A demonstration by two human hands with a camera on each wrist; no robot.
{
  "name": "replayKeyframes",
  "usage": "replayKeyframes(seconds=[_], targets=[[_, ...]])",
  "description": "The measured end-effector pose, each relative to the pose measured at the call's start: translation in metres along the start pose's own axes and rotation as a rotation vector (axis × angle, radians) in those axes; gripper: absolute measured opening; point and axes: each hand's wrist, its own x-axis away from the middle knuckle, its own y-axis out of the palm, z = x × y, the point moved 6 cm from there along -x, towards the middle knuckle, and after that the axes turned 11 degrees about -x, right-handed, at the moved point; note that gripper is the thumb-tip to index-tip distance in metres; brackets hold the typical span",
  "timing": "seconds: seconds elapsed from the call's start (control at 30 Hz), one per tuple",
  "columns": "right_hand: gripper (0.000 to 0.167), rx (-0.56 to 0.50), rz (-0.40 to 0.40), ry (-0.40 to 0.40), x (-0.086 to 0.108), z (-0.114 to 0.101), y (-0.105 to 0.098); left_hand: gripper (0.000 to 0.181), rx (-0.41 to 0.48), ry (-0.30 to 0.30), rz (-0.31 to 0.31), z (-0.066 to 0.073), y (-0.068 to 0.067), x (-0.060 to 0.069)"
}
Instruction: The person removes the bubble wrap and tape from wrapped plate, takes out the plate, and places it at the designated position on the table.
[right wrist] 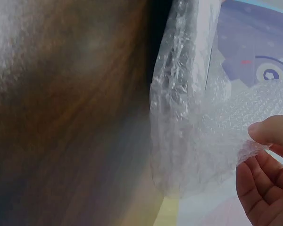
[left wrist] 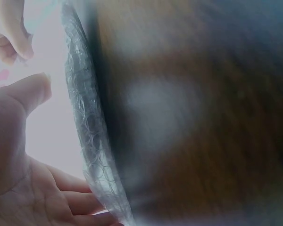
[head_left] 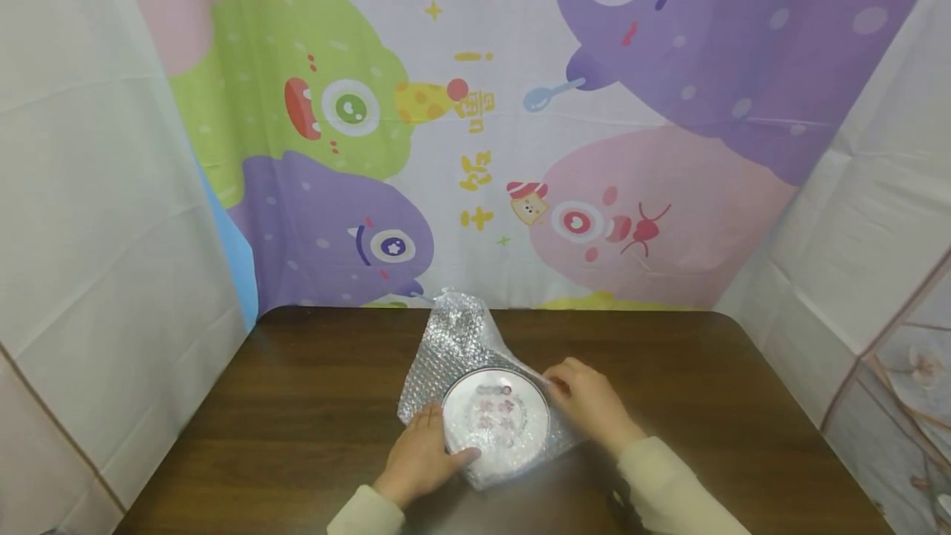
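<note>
A round, flat white item (head_left: 496,436) with a dark rim and a reddish printed pattern lies on the table, wrapped in clear bubble wrap; its exact kind cannot be told. The bubble wrap (head_left: 455,337) spreads beyond it at the back, and its wrapped edge shows in the left wrist view. My left hand (head_left: 423,454) rests against the item's left side, fingers fairly straight along the edge and thumb lying over its front. At the right, my right hand (head_left: 590,403) pinches a corner of the wrap between thumb and fingers, plain in the right wrist view (right wrist: 269,165).
A dark brown wooden table (head_left: 319,378) carries the wrapped item. Behind its back edge hangs a cloth (head_left: 475,122) printed with cartoon monsters. Pale sheets (head_left: 96,188) hang at the left and right sides.
</note>
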Motion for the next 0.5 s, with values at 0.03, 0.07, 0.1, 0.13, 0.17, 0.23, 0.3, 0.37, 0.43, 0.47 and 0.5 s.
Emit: replayKeyframes(seconds=[0.03, 0.07, 0.1, 0.13, 0.17, 0.23, 0.3, 0.37, 0.43, 0.47, 0.5], targets=[[0.010, -0.004, 0.003, 0.007, 0.000, 0.002, -0.001, 0.104, -0.002, -0.002, 0.001, 0.000, 0.000, 0.001], [0.009, -0.011, 0.006, 0.019, -0.001, 0.004, -0.001, 0.104, -0.004, -0.005, 0.001, 0.000, -0.001, 0.001], [0.009, -0.016, 0.010, 0.029, -0.001, 0.006, -0.002, 0.104, -0.008, -0.008, 0.003, 0.000, -0.001, 0.001], [0.009, -0.023, 0.011, 0.043, -0.002, 0.008, -0.003, 0.104, -0.010, -0.012, 0.005, 0.000, -0.001, 0.001], [0.009, -0.031, 0.011, 0.060, -0.002, 0.011, -0.004, 0.104, -0.014, -0.015, 0.007, 0.000, -0.001, 0.001], [0.010, -0.040, 0.016, 0.091, -0.003, 0.016, -0.005, 0.104, -0.019, -0.019, 0.012, 0.001, -0.001, 0.001], [0.011, -0.046, 0.019, 0.114, -0.005, 0.021, -0.007, 0.103, -0.026, -0.019, 0.021, 0.000, -0.001, 0.001], [0.011, -0.051, 0.018, 0.136, -0.007, 0.026, -0.008, 0.103, -0.033, -0.020, 0.026, 0.000, 0.000, 0.000], [0.011, -0.057, 0.013, 0.157, -0.008, 0.030, -0.009, 0.103, -0.043, -0.021, 0.031, 0.000, 0.001, 0.000], [0.011, -0.061, 0.012, 0.164, -0.009, 0.032, -0.009, 0.103, -0.049, -0.022, 0.031, 0.000, 0.001, -0.001], [0.010, -0.065, 0.008, 0.175, -0.009, 0.034, -0.010, 0.103, -0.054, -0.025, 0.031, 0.000, 0.002, -0.001]])
